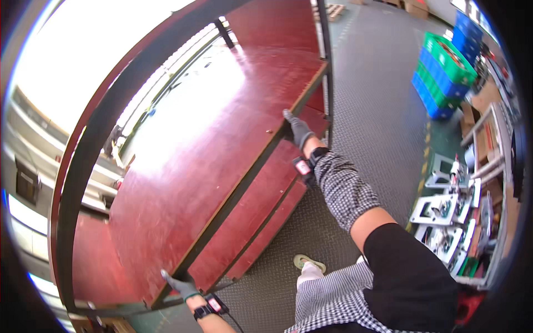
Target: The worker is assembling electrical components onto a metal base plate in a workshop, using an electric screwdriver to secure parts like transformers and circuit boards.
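Nearest, left hand (179,284), gloved, grip closed on the near corner of a red shelf board (211,144) on a dark metal rack (89,150). Farther right, right hand (298,130) gripping the same front edge. Low at right, white metal parts (438,211) on grey floor (377,111). Far right, 2 colours of stacked crates (444,75): green and blue.

The shelf rack (222,139) stands to the person's left, its top board above lower boards. The left hand (180,286) grips the board's near edge, the right hand (298,131) its far edge. Stacked crates (444,77) sit far right, with metal parts (444,222) nearer on the right.
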